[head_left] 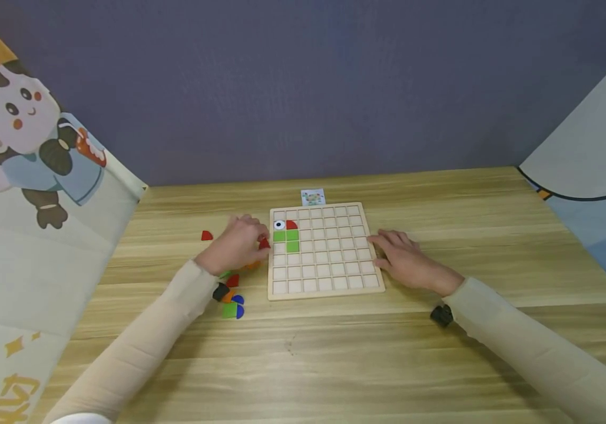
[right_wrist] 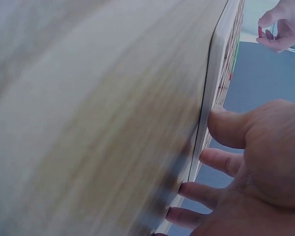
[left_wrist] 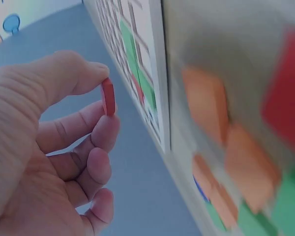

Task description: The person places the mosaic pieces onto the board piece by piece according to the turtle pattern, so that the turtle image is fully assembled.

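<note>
Between thumb and fingertips, my left hand (head_left: 236,242) pinches a small red piece (left_wrist: 108,97), held up beside the left edge of the wooden grid board (head_left: 329,288). On the board's upper left lie a white piece with an eye (head_left: 279,225), a red quarter-round piece (head_left: 291,225) and several green squares (head_left: 292,246). My right hand (head_left: 402,259) rests its thumb and fingers along the board's right edge, with the fingers spread fairly straight. In the right wrist view those fingertips touch the board's rim (right_wrist: 199,142).
Loose pieces lie left of the board: a red one (head_left: 207,235), a blue one (head_left: 240,311), a green one (head_left: 229,310) and orange ones (left_wrist: 206,103), some partly under the left forearm. A small picture card (head_left: 313,196) lies at the board's far edge. A dark wall (head_left: 329,88) stands behind the table.
</note>
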`<action>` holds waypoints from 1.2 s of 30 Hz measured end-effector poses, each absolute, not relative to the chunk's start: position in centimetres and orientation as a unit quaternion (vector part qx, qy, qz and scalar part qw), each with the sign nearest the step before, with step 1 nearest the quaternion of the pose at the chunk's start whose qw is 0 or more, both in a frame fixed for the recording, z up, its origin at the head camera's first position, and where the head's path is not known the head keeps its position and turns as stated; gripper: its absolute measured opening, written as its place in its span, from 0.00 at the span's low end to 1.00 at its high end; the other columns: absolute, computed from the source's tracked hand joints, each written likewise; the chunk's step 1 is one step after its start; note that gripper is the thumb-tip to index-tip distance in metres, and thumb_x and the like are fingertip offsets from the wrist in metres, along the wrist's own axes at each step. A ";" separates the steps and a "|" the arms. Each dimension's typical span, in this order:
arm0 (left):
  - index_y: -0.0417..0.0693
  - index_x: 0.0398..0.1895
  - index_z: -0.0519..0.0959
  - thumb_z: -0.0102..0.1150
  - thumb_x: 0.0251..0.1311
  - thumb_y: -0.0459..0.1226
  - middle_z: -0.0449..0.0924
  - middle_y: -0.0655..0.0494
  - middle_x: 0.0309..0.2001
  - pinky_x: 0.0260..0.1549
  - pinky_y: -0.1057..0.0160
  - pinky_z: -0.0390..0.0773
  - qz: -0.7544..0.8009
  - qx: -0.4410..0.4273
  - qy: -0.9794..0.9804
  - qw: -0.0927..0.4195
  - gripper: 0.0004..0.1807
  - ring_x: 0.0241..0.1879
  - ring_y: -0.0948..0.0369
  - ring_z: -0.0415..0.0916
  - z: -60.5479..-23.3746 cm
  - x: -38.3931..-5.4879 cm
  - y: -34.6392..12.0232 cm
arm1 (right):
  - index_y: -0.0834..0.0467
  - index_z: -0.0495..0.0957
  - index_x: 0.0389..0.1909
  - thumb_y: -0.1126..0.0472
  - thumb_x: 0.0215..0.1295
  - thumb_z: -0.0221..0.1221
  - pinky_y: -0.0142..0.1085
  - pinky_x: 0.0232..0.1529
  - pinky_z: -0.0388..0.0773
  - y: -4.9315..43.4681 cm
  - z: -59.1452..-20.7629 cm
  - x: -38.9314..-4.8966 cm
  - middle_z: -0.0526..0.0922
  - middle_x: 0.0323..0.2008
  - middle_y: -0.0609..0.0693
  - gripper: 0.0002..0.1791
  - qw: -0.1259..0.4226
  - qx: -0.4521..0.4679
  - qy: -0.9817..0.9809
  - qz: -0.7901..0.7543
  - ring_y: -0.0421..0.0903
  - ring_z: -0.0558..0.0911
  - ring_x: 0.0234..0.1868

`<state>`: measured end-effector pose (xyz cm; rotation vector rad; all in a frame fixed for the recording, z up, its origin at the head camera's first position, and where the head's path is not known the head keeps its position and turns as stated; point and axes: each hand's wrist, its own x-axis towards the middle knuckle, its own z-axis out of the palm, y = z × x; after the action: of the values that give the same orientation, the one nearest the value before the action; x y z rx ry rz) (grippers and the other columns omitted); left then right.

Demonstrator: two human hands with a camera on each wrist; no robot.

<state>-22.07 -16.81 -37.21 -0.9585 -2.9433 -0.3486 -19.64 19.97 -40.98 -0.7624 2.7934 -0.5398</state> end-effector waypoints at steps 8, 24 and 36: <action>0.44 0.33 0.83 0.69 0.50 0.39 0.78 0.58 0.31 0.36 0.57 0.57 -0.116 -0.319 -0.941 -0.021 0.10 0.36 0.58 0.67 -37.6 -21.2 -13.9 | 0.61 0.56 0.69 0.57 0.72 0.50 0.67 0.55 0.52 20.0 -41.0 -19.6 0.52 0.68 0.68 0.29 0.103 -0.256 0.944 -0.182 0.66 0.52 0.66; 0.47 0.30 0.80 0.66 0.53 0.38 0.77 0.59 0.31 0.35 0.58 0.56 -0.119 -0.307 -0.943 -0.053 0.06 0.33 0.59 0.66 -38.3 -21.0 -12.0 | 0.62 0.57 0.69 0.58 0.72 0.50 0.66 0.56 0.53 19.9 -40.7 -19.7 0.53 0.67 0.68 0.28 0.099 -0.260 0.943 -0.183 0.66 0.53 0.65; 0.51 0.36 0.82 0.61 0.52 0.27 0.76 0.62 0.37 0.37 0.58 0.57 -0.110 -0.383 -0.915 -0.053 0.12 0.41 0.59 0.67 -38.0 -21.0 -13.1 | 0.62 0.56 0.69 0.58 0.72 0.50 0.66 0.56 0.51 19.9 -40.7 -19.7 0.51 0.68 0.68 0.28 0.109 -0.255 0.943 -0.186 0.66 0.52 0.66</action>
<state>-20.99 -13.08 -38.03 -1.2470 -2.9784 -0.3577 -19.70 19.90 -40.67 -0.7510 2.7722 -0.5463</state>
